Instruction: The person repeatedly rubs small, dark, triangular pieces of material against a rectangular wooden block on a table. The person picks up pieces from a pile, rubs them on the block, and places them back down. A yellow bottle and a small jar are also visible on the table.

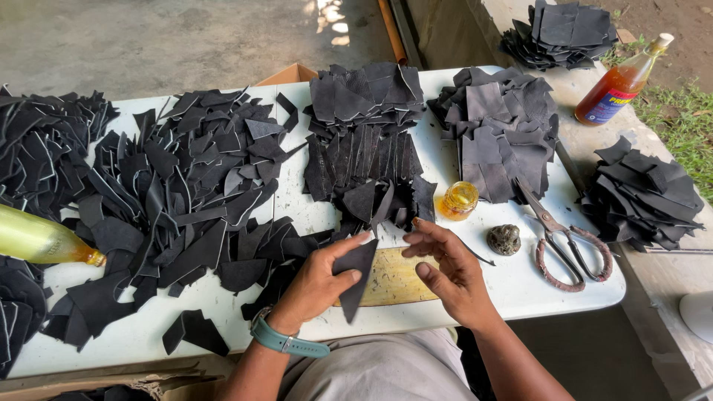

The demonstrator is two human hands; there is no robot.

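The left hand (316, 282) pinches a dark leather scrap (356, 275) between thumb and fingers, just above the worktop (520, 286). The right hand (445, 271) hovers beside it, open, fingers loosely curled. Scissors (564, 241) lie right of both hands, a small jar (457, 200) just beyond.

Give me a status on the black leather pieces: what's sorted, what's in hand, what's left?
Looks done: neat stacks of black pieces at the table's far middle and far right, plus two piles off the table. In hand: the left hand pinches one dark triangular piece over a yellowish board; the right hand is open beside it. Left: the big loose heap on the left.
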